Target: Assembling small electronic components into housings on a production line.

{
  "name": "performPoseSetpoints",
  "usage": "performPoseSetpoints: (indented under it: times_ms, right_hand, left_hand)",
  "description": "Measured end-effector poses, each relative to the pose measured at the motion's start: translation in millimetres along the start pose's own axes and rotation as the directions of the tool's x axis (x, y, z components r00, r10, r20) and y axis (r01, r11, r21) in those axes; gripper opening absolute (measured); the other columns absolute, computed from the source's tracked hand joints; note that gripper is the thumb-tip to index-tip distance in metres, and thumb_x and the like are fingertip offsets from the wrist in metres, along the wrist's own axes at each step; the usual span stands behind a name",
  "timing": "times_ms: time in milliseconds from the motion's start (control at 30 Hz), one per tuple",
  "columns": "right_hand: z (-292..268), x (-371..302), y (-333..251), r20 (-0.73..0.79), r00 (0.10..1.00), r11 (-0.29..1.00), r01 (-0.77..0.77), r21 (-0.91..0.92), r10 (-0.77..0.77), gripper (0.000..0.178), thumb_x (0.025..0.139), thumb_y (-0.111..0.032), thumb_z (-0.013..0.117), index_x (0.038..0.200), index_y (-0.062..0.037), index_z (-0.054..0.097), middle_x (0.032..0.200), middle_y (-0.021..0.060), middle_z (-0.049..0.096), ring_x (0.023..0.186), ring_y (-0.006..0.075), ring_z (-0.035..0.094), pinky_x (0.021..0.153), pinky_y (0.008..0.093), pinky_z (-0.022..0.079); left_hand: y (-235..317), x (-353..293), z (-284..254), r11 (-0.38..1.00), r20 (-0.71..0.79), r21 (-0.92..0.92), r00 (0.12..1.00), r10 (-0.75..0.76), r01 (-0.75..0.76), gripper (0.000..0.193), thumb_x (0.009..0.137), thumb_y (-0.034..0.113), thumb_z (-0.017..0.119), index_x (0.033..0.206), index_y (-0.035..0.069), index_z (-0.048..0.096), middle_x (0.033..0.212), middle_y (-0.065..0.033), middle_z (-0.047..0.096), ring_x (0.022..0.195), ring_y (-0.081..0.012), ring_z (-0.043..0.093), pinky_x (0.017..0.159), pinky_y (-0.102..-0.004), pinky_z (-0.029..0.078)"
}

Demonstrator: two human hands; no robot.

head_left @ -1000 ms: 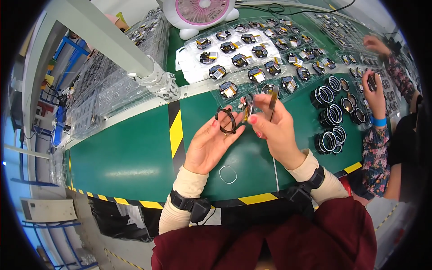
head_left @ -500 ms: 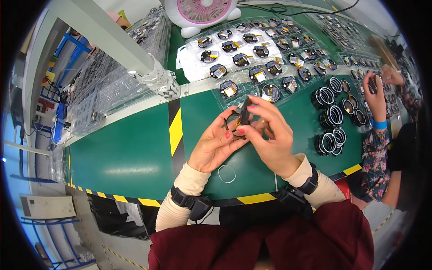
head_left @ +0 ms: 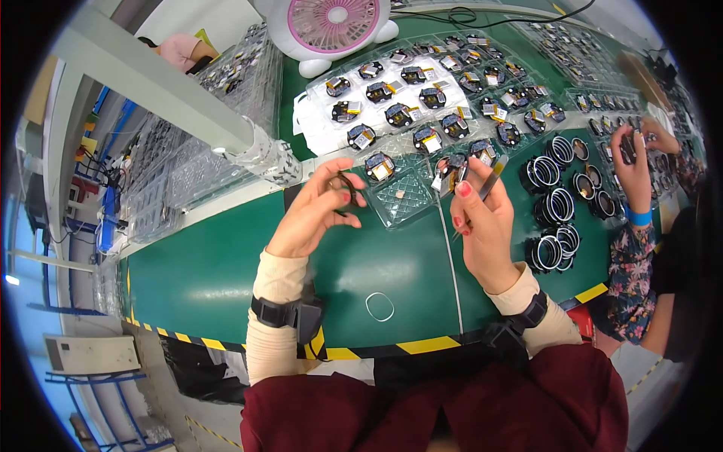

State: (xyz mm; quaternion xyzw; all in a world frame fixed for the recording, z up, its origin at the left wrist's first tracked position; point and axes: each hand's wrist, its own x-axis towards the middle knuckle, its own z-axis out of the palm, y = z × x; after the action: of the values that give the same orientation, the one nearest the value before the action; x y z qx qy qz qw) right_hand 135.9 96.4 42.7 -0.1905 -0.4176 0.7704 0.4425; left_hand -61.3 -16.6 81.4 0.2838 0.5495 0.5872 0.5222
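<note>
My left hand [head_left: 312, 207] is raised over the green table, its fingers curled round a thin black ring-shaped frame [head_left: 348, 192]. To its right, my right hand [head_left: 482, 226] pinches a small round circuit board [head_left: 450, 172] at the near edge of the clear plastic tray [head_left: 395, 215]. A slim tool, apparently tweezers [head_left: 493, 179], is tucked in the same hand with its thin tip pointing down. A thin white ring [head_left: 379, 306] lies on the table between my forearms.
Trays of round circuit boards [head_left: 399, 114] spread across the back, near a white and pink fan [head_left: 331, 30]. Black rings with silvery rims [head_left: 556, 205] stand in stacks on the right. Beyond them, a co-worker's hand [head_left: 633, 169] holds a dark part. A wrapped post [head_left: 263, 154] rises at left.
My hands have moved apart; the left went left with the black frame. My right hand has shifted right to the tray's edge and taken hold of a circuit board.
</note>
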Motion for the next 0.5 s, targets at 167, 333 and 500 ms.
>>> performPoseSetpoints:
  times_ms: [167, 333, 500]
  right_hand:
    - [1, -1, -2, 0.014, 1.000, 0.999, -0.028, 0.019, 0.028, 0.038, 0.087, -0.014, 0.056, 0.119, -0.0010, 0.041, 0.106, 0.0108, 0.058, 0.053, 0.0051, 0.040, 0.045, 0.0177, 0.028]
    - [3, -1, -4, 0.009, 0.999, 0.997, -0.041, 0.058, 0.040, 0.036, 0.086, -0.012, 0.056, 0.118, -0.0009, 0.042, 0.103, 0.0096, 0.058, 0.053, 0.0046, 0.040, 0.046, 0.0174, 0.028]
    - [3, -1, -4, 0.024, 0.999, 0.999, -0.030, 0.042, 0.029, 0.034, 0.086, -0.010, 0.054, 0.117, -0.0007, 0.043, 0.105, 0.0105, 0.058, 0.053, 0.0040, 0.039, 0.046, 0.0171, 0.029]
  left_hand:
    - [6, 36, 6, 0.903, -0.213, 0.398, 0.974, -0.080, 0.161, 0.028, 0.079, 0.015, 0.060, 0.106, 0.006, 0.056, 0.091, -0.0070, 0.058, 0.075, -0.0191, 0.059, 0.060, -0.0311, 0.049]
    - [-14, 52, 17, -0.024, 0.049, 0.999, 0.844, 0.534, -0.043, 0.021, 0.074, 0.019, 0.065, 0.093, 0.008, 0.063, 0.083, -0.0121, 0.058, 0.067, -0.0276, 0.060, 0.058, -0.0355, 0.048]
    - [-12, 53, 29, -0.148, 0.051, 0.989, 0.896, 0.440, 0.017, 0.024, 0.071, 0.019, 0.068, 0.092, 0.008, 0.063, 0.084, -0.0137, 0.057, 0.071, -0.0311, 0.060, 0.060, -0.0382, 0.047]
